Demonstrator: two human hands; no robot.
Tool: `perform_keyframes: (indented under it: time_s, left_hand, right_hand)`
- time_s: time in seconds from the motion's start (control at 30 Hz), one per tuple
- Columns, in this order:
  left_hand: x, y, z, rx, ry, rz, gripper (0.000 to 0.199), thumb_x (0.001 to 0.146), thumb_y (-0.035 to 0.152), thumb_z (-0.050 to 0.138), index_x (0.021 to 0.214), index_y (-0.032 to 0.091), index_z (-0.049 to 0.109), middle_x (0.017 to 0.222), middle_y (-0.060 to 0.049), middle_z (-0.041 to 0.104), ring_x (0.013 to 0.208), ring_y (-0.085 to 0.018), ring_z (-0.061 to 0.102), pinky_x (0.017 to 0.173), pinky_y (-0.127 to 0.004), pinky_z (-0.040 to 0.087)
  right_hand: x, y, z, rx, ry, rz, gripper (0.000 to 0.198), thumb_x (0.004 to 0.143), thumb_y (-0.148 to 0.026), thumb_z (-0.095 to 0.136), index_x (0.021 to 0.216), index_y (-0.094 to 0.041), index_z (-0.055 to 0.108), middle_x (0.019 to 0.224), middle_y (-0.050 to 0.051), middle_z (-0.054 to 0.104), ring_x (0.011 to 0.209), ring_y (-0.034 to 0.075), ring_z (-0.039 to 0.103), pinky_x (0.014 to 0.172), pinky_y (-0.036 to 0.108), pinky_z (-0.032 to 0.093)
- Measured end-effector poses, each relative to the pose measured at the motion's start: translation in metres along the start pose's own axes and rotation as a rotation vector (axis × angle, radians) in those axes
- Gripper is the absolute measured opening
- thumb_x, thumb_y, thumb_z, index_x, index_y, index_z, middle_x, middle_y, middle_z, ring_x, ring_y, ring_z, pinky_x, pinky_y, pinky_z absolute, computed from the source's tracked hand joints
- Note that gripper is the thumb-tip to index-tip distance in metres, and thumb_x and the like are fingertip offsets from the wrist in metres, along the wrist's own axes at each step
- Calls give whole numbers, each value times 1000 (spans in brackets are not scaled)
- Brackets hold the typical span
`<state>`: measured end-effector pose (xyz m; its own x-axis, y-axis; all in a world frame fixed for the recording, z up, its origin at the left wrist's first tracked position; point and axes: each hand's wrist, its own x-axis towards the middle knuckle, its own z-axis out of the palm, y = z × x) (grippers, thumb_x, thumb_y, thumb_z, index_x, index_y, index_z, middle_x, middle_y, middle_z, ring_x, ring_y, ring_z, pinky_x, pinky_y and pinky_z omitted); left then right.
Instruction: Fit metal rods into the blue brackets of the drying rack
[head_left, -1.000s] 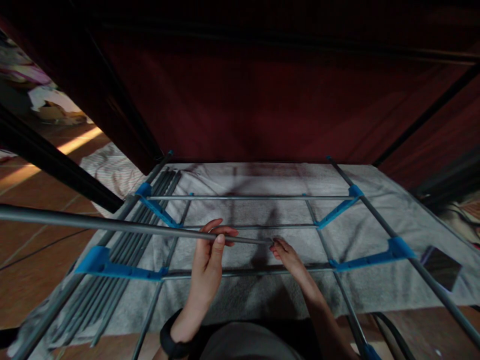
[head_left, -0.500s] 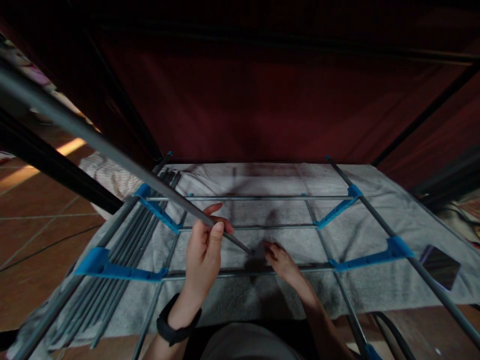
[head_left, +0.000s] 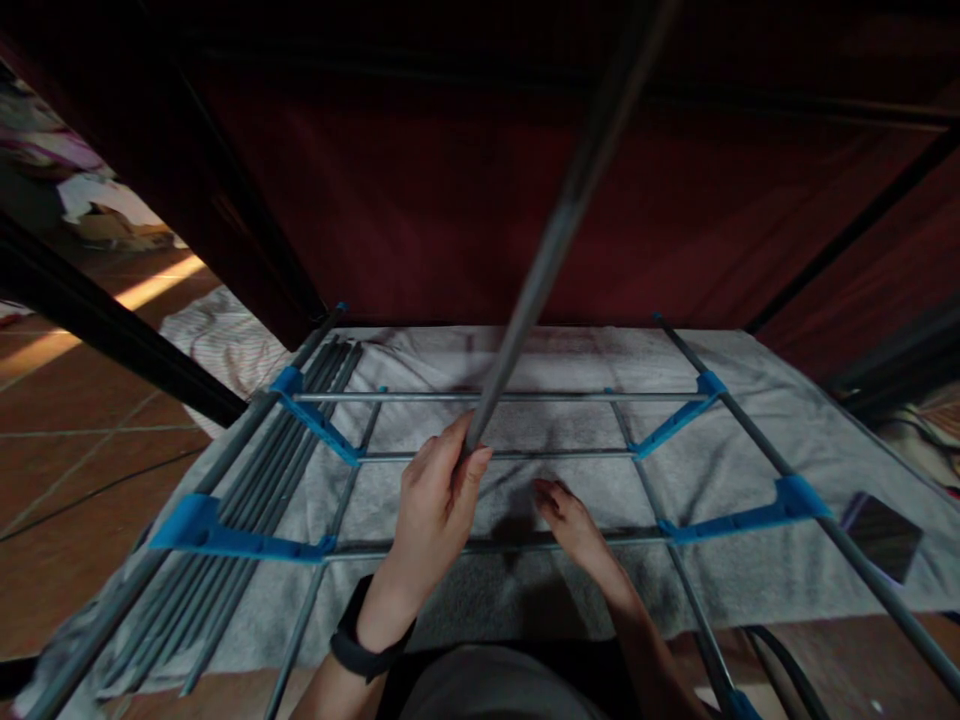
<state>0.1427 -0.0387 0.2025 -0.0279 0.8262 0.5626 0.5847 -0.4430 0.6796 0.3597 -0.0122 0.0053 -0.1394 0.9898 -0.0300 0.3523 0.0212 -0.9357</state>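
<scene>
My left hand [head_left: 439,490], with a black band on its wrist, is closed around a long grey metal tube [head_left: 534,285]. The tube slants up and to the right, past the top of the view; its lower end is hidden by the hand. To the right, my right hand [head_left: 570,522] is held low with its fingers loosely bent and nothing visible in them. Both hands are over a frame of grey tubes [head_left: 495,397] joined by blue plastic brackets [head_left: 750,512]. The right forearm passes over the frame's near crossbar [head_left: 495,546].
Several loose grey tubes [head_left: 225,540] lie side by side at the left on a grey cloth [head_left: 660,585]. A phone [head_left: 883,536] rests on the cloth at the right. Dark red panels [head_left: 420,200] stand behind, and a black bar [head_left: 120,320] crosses the left side.
The tube in my left hand has swung from slanting up-left to slanting up-right. That hand has turned and shifted slightly right. My right hand has barely moved.
</scene>
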Motion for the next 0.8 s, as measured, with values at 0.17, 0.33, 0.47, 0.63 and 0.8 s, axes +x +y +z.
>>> perform_keyframes:
  time_s: [0.17,0.33,0.47,0.63,0.8]
  left_hand:
    - [-2,-10,5,198,-89,184,30,96,22,50,125,23,57,107,-6,70,90,-20,64,80,-33,42]
    - [-10,-24,5,369,-201,230,33,98,22,46,131,23,54,96,-5,70,83,-19,62,76,-35,37]
    - [-16,-33,5,471,-270,224,35,98,21,44,132,24,54,89,-5,67,81,-20,59,78,-37,36]
    - [-23,-48,9,536,-351,198,41,94,10,45,131,23,55,97,-6,67,89,-22,59,85,-39,38]
    - [-33,-65,16,585,-435,151,45,91,6,43,130,23,57,99,-6,67,92,-24,60,87,-42,40]
  right_hand:
    - [-2,-6,-8,101,44,33,32,84,-37,57,111,-25,69,112,6,70,101,22,66,96,39,49]
    - [-4,-16,-17,176,134,49,31,82,-43,62,106,-25,71,114,7,70,105,23,64,98,40,47]
    - [-5,-22,-24,227,189,71,32,79,-48,65,101,-25,72,112,7,70,103,24,63,98,40,47]
    - [-4,-29,-28,332,200,112,36,75,-49,69,101,-24,71,104,7,71,93,22,64,91,39,49]
    - [-11,-38,-30,512,153,184,43,69,-46,76,106,-25,70,103,6,71,88,21,65,84,37,52]
